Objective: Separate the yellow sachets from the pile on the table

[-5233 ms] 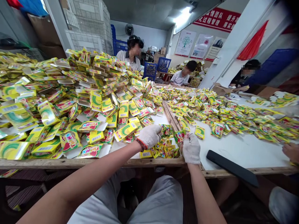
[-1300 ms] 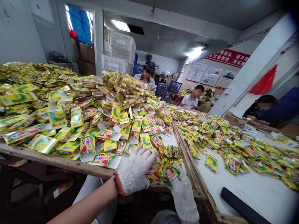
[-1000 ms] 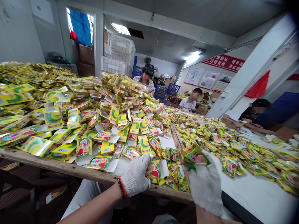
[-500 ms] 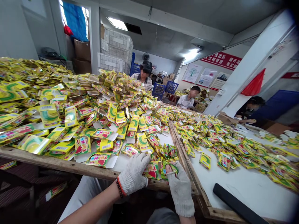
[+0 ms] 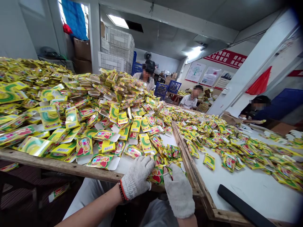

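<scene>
Catalogue entry: a left hand (image 5: 136, 178) in a white knit glove is resting at 6 o'clock, its fingers (image 5: 148, 165) held together just beside a red-and-yellow foil sachet (image 5: 156, 175), while a right hand (image 5: 178, 192) in a worn knit glove is pinching a small green foil sachet (image 5: 169, 172) between clamped fingertips. Both hands are working over a low heap of sachets on a white-topped table (image 5: 258, 197), next to a wooden rail (image 5: 187, 160), with a large sachet pile (image 5: 71, 107) rising at 10 o'clock and a black strip (image 5: 241, 201) lying at 4 o'clock. A co-worker (image 5: 145, 77) in a striped shirt is sitting at 12 o'clock, beyond the pile.
</scene>
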`<state>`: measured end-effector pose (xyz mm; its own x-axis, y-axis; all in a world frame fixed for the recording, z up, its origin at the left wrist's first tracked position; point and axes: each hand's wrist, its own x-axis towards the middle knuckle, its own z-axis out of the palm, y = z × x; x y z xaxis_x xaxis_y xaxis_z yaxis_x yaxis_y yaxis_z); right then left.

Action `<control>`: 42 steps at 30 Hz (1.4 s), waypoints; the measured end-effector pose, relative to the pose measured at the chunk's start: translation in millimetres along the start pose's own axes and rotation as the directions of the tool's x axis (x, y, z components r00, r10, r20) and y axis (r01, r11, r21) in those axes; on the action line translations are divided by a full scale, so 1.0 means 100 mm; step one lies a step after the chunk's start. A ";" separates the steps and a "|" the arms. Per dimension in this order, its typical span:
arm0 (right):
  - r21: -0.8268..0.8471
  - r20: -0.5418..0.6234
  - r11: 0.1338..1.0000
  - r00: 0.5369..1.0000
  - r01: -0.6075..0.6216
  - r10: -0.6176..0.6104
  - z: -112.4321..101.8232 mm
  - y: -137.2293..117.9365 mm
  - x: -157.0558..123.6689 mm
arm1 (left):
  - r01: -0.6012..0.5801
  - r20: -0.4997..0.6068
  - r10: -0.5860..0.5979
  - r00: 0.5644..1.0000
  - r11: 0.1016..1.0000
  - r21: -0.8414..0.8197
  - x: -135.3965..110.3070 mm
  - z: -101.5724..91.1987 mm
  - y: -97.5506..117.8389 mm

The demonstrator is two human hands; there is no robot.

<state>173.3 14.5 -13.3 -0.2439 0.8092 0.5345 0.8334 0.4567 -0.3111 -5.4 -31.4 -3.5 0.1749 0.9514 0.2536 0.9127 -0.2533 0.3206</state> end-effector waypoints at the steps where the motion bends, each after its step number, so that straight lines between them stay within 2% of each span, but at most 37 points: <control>1: -0.022 -0.014 1.000 1.000 0.019 -0.019 0.01 -0.01 0.00 | 0.008 -0.013 -0.008 1.000 1.000 -0.004 0.00 0.01 0.00; 4: 0.002 -0.057 1.000 0.998 0.018 -0.018 0.06 0.02 -0.01 | 0.012 -0.034 -0.012 0.999 1.000 -0.010 -0.01 0.03 0.00; 8: 0.253 -0.129 0.967 0.991 0.003 0.031 0.14 0.01 -0.01 | 0.003 -0.024 -0.003 1.000 1.000 0.003 0.00 0.03 0.01; 11: 0.449 -0.048 0.892 0.995 -0.056 0.087 0.15 -0.03 -0.03 | 0.006 -0.025 -0.007 1.000 1.000 -0.023 0.00 0.01 0.02; 15: 0.584 0.021 0.795 0.982 -0.164 0.187 0.15 0.05 -0.11 | 0.086 -0.054 -0.091 0.994 0.992 -0.088 -0.01 0.07 -0.01; 17: 0.636 -0.062 0.756 0.965 -0.157 0.253 0.21 0.16 -0.14 | 0.115 -0.064 -0.122 0.990 0.988 -0.107 0.00 0.14 -0.04; 19: 0.667 -0.136 0.739 0.960 -0.093 0.244 0.28 0.23 -0.14 | 0.095 -0.071 -0.102 0.992 0.991 -0.099 0.02 0.20 -0.07; 20: 0.675 -0.137 0.734 0.965 -0.074 0.222 0.30 0.22 -0.12 | 0.073 -0.073 -0.080 0.994 0.993 -0.089 0.02 0.22 -0.07; 23: 0.673 0.008 0.733 0.992 -0.100 0.127 0.26 0.10 -0.05 | 0.028 -0.079 -0.033 0.996 0.997 -0.068 0.01 0.19 -0.06; 26: 0.651 0.154 0.744 0.986 -0.148 0.062 0.07 -0.04 -0.01 | 0.032 -0.083 -0.037 0.996 0.998 -0.061 -0.01 0.10 -0.03; 28: 0.609 0.109 0.767 0.979 -0.203 0.172 -0.08 -0.07 -0.01 | 0.051 -0.089 -0.057 0.994 0.996 -0.069 -0.01 0.04 -0.01; 30: 0.593 0.114 0.743 0.946 -0.309 0.302 -0.24 -0.07 -0.03 | 0.051 -0.096 -0.058 0.994 0.996 -0.074 0.00 0.02 -0.01; 32: 0.613 0.282 0.656 0.898 -0.440 0.338 -0.35 -0.09 -0.07 | 0.030 -0.097 -0.037 0.995 0.997 -0.072 0.01 0.01 -0.01; 35: 0.593 0.584 0.549 0.784 -0.588 0.209 -0.39 -0.17 -0.10 | -0.008 -0.078 0.002 0.997 0.997 -0.075 0.00 0.03 -0.03; 38: 0.559 0.717 0.538 0.694 -0.631 0.069 -0.31 -0.27 -0.08 | -0.055 -0.065 0.050 0.997 0.995 -0.083 -0.01 0.05 -0.06; 40: 0.562 0.732 0.544 0.681 -0.623 0.023 -0.27 -0.30 -0.06 | -0.088 -0.070 0.081 0.994 0.991 -0.104 -0.02 0.05 -0.07; 42: 0.570 0.715 0.548 0.698 -0.612 0.036 -0.26 -0.28 -0.05 | -0.120 -0.099 0.103 0.990 0.974 -0.193 -0.02 0.00 -0.07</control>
<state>164.0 -12.1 13.3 -0.4951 0.8455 -0.2000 0.3238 -0.0340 -0.9455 -12.4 -31.5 -6.7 0.2303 0.8984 0.3741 0.7966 -0.3948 0.4577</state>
